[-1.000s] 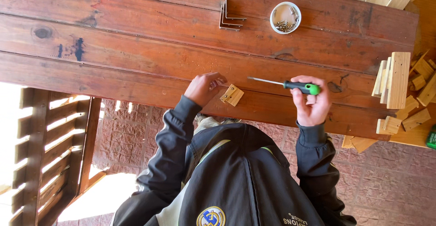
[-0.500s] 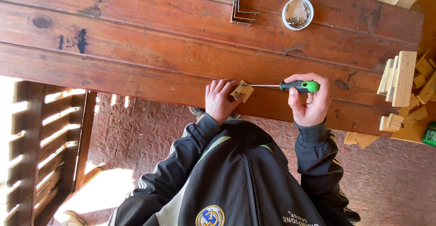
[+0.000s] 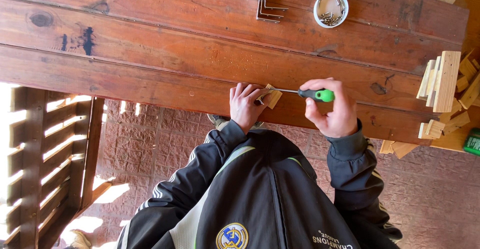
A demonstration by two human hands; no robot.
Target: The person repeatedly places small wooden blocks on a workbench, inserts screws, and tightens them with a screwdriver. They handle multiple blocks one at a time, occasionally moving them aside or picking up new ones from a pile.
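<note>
- The left hand (image 3: pixel 246 105) lies flat at the near edge of the dark red-brown plank table (image 3: pixel 150 54), fingers pressed against a small pale wooden block (image 3: pixel 273 97) and steadying it; the fingers rest on the block rather than closing round it.
- The right hand (image 3: pixel 334 110) is clenched round the green-and-black handle of a screwdriver (image 3: pixel 310 94), whose thin metal shaft lies level and points left, its tip meeting the wooden block just beside the left fingertips.
- The block sits on the table's nearest plank, close to the near edge and right of the middle, between the two hands.
- Both arms wear black jacket sleeves (image 3: pixel 350 164) with white stripes.
- Toward the far edge stands a round white tub (image 3: pixel 330 9) holding small metal screws, and just left of it a nested stack of grey metal angle brackets (image 3: pixel 269 5).
- At the table's right end, pale wooden offcuts (image 3: pixel 442 81) stand stacked on edge, with more loose pieces heaped beyond them.
- Below the near edge show a reddish paved floor (image 3: pixel 165 144) and, at left, a slatted wooden bench (image 3: pixel 45 154).
</note>
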